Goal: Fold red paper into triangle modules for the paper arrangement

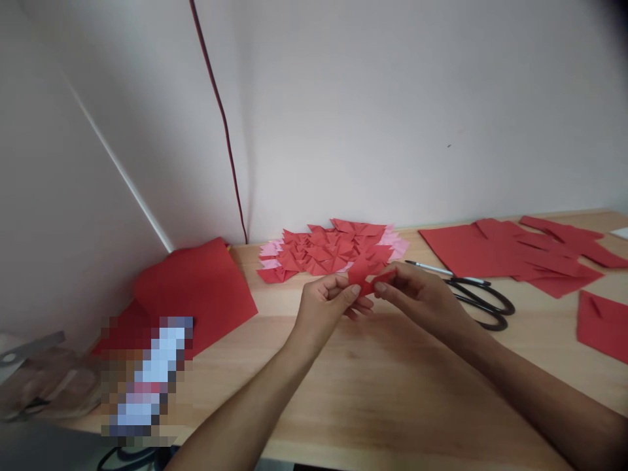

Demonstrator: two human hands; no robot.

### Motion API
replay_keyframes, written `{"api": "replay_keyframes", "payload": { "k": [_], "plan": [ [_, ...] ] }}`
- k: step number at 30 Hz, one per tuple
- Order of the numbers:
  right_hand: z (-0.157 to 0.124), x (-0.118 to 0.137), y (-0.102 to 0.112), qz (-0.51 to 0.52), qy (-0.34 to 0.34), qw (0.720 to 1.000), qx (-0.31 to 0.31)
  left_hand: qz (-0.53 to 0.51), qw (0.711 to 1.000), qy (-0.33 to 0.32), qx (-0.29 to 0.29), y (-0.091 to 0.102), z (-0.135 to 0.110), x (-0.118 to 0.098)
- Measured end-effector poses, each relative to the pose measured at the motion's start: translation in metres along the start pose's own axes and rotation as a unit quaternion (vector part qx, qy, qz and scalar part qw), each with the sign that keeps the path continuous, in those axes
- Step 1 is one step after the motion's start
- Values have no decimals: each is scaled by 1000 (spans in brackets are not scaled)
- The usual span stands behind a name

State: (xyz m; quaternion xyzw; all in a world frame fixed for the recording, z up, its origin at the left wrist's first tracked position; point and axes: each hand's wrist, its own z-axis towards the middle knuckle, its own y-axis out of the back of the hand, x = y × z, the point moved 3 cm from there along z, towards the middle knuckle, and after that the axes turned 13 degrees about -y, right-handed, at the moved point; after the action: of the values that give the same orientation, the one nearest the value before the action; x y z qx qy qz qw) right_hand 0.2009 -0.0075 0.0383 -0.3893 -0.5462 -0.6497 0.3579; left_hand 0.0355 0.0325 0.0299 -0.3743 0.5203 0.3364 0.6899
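A small piece of red paper point(360, 273), partly folded, is held up over the wooden table between both hands. My left hand point(328, 296) pinches its left side between thumb and fingers. At its right side, my right hand point(409, 288) grips a raised flap. Fingers cover much of the paper, so its full shape is hidden. Just behind the hands lies a pile of folded red paper pieces point(318, 252), with pink folded pieces point(397, 245) showing at its edges. Black-handled scissors point(483, 302) rest beside my right wrist.
A pen point(432, 268) lies by the scissors. Red sheets and strips point(495, 252) spread at the back right, with another red piece point(603, 327) nearer. Large red sheets point(196, 288) and a pixelated object point(152, 379) occupy the left. A cord point(226, 124) hangs along the wall.
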Motion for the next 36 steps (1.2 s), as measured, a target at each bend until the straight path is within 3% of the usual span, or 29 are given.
{"api": "replay_keyframes", "payload": {
  "k": [5, 13, 29, 36],
  "plan": [
    [3, -3, 0, 16, -28, 999, 1, 14, 1000, -5, -1, -6, -3, -1],
    [2, -1, 1, 7, -14, 1000, -20, 34, 999, -20, 4, -8, -4, -2],
    [0, 5, -4, 80, -48, 994, 51, 17, 1000, -5, 24, -5, -2, 6],
    [2, 5, -4, 31, -50, 998, 28, -13, 1000, 17, 23, -10, -3, 10]
  ]
}}
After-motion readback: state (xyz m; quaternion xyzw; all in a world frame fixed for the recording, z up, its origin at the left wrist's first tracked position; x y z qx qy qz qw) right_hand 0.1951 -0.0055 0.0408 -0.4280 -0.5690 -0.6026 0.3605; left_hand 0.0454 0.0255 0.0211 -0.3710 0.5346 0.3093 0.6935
